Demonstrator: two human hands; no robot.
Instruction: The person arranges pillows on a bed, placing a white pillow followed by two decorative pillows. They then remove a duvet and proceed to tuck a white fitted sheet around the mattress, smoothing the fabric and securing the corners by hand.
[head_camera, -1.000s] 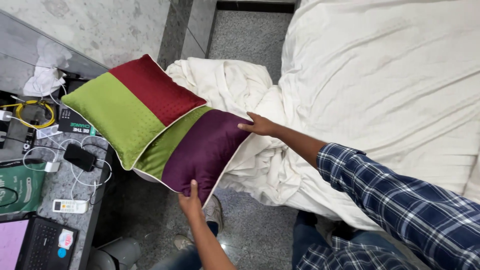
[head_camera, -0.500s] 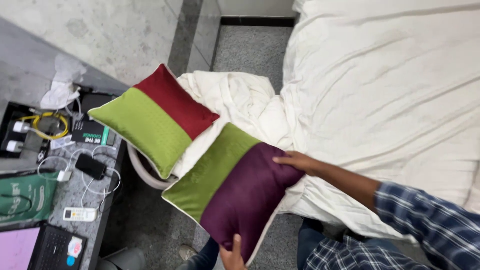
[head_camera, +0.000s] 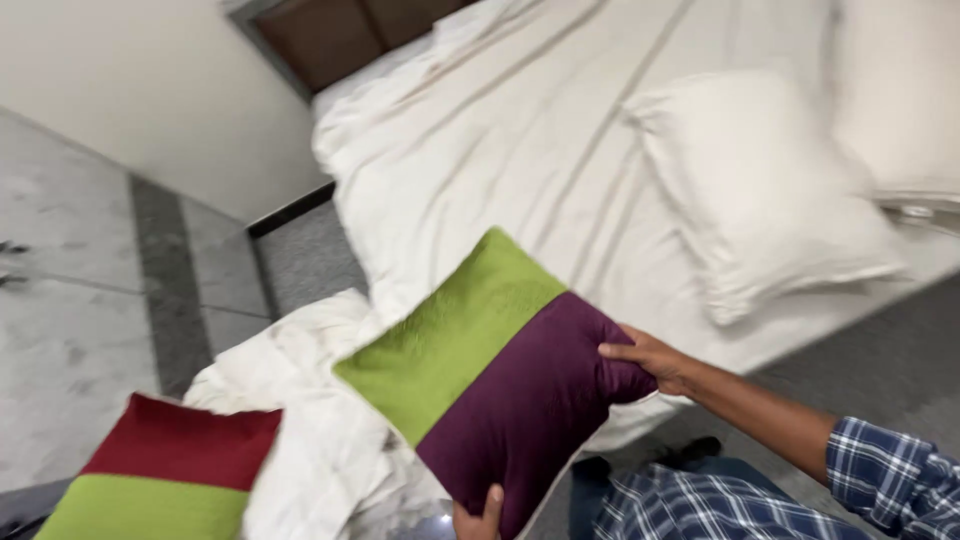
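- Left hand (head_camera: 478, 515): at the near edge of the view, fingers curled over the bottom corner of the green-and-purple cushion (head_camera: 490, 375). Only the thumb and part of the palm show, so the depth of this grasp cannot be told; a shallow pinch here could let the corner slip.
- Right hand (head_camera: 650, 360): grasps the purple right-hand edge of the same cushion, fingers pressed into the fabric. The cushion is held tilted in the air, between the near floor and the bed (head_camera: 560, 130), touching neither. With two small holds on a soft, smooth cover, a quick swing could pull it free of one hand.
- Red-and-green cushion (head_camera: 165, 470): lies at the near left, beside the heap. A dropped cushion could land on it or on the floor.
- Crumpled white bedding (head_camera: 300, 400): heaped on the floor just left of and below the held cushion, close to the person's legs. It is a likely snag or trip hazard if the person steps toward the bed.
- White pillow (head_camera: 770, 210): rests on the far right of the bed, near the mattress edge. A cushion tossed hard could, in judgement, nudge it off.
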